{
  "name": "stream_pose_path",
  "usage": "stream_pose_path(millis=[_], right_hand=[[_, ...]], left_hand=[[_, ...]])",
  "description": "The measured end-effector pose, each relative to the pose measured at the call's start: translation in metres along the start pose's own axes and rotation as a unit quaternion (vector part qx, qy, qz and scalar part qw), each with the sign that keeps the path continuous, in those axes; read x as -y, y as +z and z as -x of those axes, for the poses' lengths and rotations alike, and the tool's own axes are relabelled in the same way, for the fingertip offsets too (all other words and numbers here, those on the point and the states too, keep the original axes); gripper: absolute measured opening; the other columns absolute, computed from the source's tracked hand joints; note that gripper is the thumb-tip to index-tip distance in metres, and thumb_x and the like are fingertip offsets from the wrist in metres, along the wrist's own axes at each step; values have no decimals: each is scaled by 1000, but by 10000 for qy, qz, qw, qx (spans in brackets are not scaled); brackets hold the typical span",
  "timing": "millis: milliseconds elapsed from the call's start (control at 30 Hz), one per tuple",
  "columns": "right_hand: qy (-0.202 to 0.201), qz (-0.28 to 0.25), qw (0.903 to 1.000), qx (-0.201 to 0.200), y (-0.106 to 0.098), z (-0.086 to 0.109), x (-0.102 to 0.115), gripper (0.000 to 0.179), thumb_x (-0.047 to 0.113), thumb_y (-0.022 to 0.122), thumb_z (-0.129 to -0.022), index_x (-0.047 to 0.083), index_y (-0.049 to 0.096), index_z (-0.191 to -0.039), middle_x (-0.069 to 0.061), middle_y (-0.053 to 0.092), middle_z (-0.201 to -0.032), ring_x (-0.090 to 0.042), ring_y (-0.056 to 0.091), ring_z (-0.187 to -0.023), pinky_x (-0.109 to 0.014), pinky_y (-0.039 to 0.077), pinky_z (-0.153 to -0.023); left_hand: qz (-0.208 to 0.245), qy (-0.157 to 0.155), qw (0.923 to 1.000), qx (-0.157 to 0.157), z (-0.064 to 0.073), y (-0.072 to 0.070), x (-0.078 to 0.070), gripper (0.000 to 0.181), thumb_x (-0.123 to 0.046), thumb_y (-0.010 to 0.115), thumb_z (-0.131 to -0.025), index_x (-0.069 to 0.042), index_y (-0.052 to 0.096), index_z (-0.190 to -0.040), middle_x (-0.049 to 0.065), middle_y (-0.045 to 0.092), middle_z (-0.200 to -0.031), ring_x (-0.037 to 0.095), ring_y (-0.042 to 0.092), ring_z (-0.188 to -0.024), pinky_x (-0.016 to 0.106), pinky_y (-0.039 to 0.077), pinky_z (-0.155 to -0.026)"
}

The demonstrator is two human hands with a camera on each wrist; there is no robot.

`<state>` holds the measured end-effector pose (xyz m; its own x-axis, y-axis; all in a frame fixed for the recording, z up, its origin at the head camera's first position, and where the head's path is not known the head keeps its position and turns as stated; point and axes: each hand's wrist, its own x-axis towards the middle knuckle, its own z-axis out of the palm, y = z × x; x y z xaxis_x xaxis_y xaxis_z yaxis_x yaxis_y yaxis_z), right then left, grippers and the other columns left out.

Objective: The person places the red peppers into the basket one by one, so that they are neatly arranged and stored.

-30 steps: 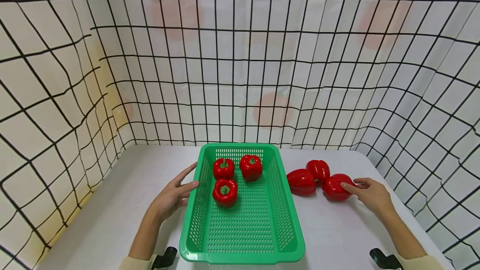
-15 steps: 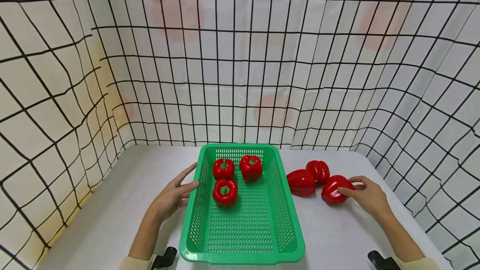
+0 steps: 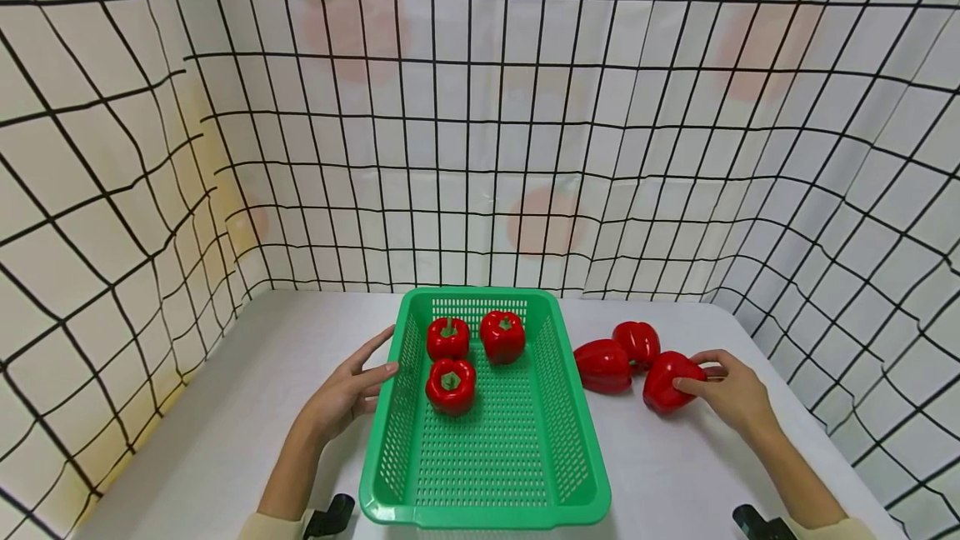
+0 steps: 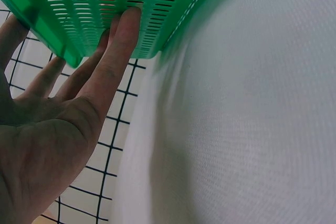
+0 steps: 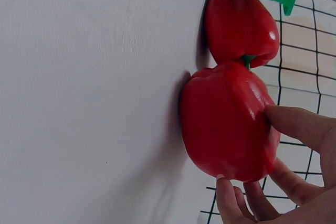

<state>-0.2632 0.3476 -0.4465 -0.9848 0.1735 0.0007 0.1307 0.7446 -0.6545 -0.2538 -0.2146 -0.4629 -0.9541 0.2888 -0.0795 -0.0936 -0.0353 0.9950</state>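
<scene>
My right hand (image 3: 733,395) pinches a red bell pepper (image 3: 664,382) on the right of the table, thumb on its near side. In the right wrist view, that pepper (image 5: 226,124) has fingertips round its lower end and another pepper (image 5: 241,27) beside it. Two more peppers lie close by: one on its side (image 3: 602,366) against the basket, one behind (image 3: 637,343). My left hand (image 3: 342,394) touches the left side of the green basket (image 3: 587,448) with outstretched fingers; the left wrist view shows fingers (image 4: 113,59) against its slotted wall. Three peppers (image 3: 450,387) sit inside, towards the back left.
A white cloth-like surface (image 3: 225,407) covers the table. Black grid netting (image 3: 487,140) over white sheeting stands at the back and on both sides. Dark wrist camera mounts (image 3: 330,515) sit at both sleeves.
My right hand has shifted slightly left and turned the pepper it grips, so that it stands more upright. The left hand, the basket and the other peppers have stayed in place.
</scene>
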Motion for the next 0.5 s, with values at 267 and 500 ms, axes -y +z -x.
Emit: stream_pose_path(millis=[267,500], right_hand=[[-216,26,9997,-71,3,10,10,63,33,78,-87,2,49,-134,-35,54,-132,-51,53,-116,-45,63,-74],[-228,73,9996,-155,2,16,18,51,31,74,-91,3,55,-129,-36,53,-135,-52,47,-121,-51,62,-79]], left_hand=[[-38,34,10000,-26,0,1,1,75,-28,64,-100,-38,23,-161,23,48,-152,39,71,-112,52,60,-88],[-30,12,10000,-58,-1,0,2,75,-28,65,-99,-39,24,-161,23,47,-153,39,71,-112,52,60,-88]])
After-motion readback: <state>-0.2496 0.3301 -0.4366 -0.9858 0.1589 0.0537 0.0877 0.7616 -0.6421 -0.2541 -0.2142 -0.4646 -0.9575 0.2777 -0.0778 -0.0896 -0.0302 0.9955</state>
